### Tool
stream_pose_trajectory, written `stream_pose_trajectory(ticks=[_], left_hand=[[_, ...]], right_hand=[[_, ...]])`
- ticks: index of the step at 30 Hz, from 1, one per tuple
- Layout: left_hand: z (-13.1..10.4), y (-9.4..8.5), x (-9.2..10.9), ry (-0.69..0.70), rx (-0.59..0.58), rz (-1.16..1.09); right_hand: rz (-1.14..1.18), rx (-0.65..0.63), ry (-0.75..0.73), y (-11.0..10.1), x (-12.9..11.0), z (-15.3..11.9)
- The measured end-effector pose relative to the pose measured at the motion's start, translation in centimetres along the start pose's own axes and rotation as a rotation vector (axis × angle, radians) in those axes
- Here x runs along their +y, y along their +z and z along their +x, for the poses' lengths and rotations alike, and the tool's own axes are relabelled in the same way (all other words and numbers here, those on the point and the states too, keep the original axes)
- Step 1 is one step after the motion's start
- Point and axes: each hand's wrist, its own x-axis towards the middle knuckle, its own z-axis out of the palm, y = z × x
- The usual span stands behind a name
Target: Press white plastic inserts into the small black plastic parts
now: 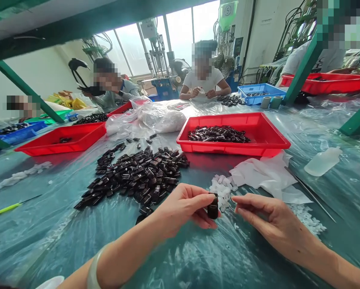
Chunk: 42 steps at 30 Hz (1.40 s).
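Note:
Between the thumb and fingers of my left hand (189,204) is a small glossy black plastic part (212,206), held upright. Just to its right, my right hand (267,214) has its thumb and fingertips drawn together in a pinch, apart from the part. Whether something tiny sits in that pinch is too small to tell. Beyond my left hand spreads a heap of similar black parts (144,172). Small white pieces (222,188) form a pile behind the two hands, and more white bits (309,218) lie beyond my right wrist, partly hidden by it.
A red tray (270,138) with black parts stands ahead, another red tray (32,148) at left. Tweezers (315,194), a white cloth (261,176) and a translucent bottle (323,162) lie right; a yellow-green pointed tool (9,208) lies left. Co-workers sit across the plastic-covered table.

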Motion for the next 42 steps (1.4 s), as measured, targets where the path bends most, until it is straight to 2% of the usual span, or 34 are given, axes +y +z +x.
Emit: stream_pose_trajectory(ticks=[6, 9, 11, 13, 16, 18, 20, 22, 24, 26, 28, 31, 34, 38, 42], left_hand=[[1.0, 0.7, -0.8, -0.025, -0.067, -0.103], [1.0, 0.7, -1.1, -0.044, -0.068, -0.113], [1.1, 0.7, -1.4, -0.054, -0.064, -0.109], [1.1, 0.6, -1.6, -0.065, -0.062, -0.102], [1.2, 0.5, -1.9, -0.069, -0.06, -0.103], [1.3, 0.4, -1.9, -0.061, -0.064, -0.107], [1.3, 0.4, -2.0, -0.056, -0.067, -0.116], [1.2, 0.5, -2.0, -0.058, -0.065, -0.129], [1.1, 0.6, -2.0, -0.062, -0.068, -0.143], [1.0, 0.7, -2.1, -0.062, -0.079, -0.153], [0.9, 0.9, -2.3, -0.056, -0.097, -0.158], [0.8, 1.0, -2.5, -0.052, -0.128, -0.168], [0.7, 1.2, -2.8, -0.062, -0.156, -0.186], [0.8, 1.6, -2.9, -0.076, -0.186, -0.19], [0.7, 1.9, -3.0, -0.086, -0.225, -0.173]], right_hand=[[-0.032, 0.016, -0.048, 0.0, -0.1, 0.1], [-0.076, 0.111, -0.102, -0.1, 0.0, 0.1], [-0.143, 0.29, -0.156, -0.9, 0.1, 0.4], [-0.262, 0.564, -0.173, -2.5, 0.4, 0.9], [-0.453, 1.023, -0.044, -6.6, 1.9, 2.1], [-0.535, 1.208, 0.101, -9.6, 4.0, 2.9], [-0.544, 1.273, 0.196, -12.1, 6.6, 3.5], [-0.53, 1.238, 0.244, -13.5, 9.3, 3.9], [-0.525, 1.126, 0.225, -13.9, 11.5, 4.0], [-0.532, 1.021, 0.185, -13.8, 12.8, 4.0], [-0.549, 0.953, 0.146, -13.5, 12.8, 4.0], [-0.589, 0.922, 0.068, -12.7, 10.5, 3.8], [-0.641, 0.906, -0.08, -10.5, 6.4, 3.2], [-0.674, 0.727, -0.307, -5.5, 1.4, 1.7], [-0.687, 0.519, -0.52, -1.9, -0.6, 0.8]])
